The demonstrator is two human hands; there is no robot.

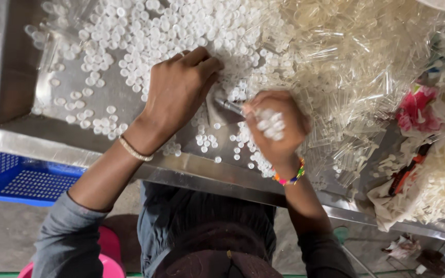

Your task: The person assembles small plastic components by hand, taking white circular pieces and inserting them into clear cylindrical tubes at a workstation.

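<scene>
Steel tray [11, 77] holds loose white caps [150, 31] on the left side and a heap of clear tubes [346, 67] on the right. Left hand [178, 90] lies flat, fingers together, on the caps. Right hand [276, 126] cups several caps and pinches one tube [228, 106]. Blue crate [16, 177] sits under the tray edge.

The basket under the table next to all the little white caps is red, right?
Not quite. The basket under the edge of the steel table is blue, not red, as the head view shows. It does sit below the table beside the little white caps.
</scene>
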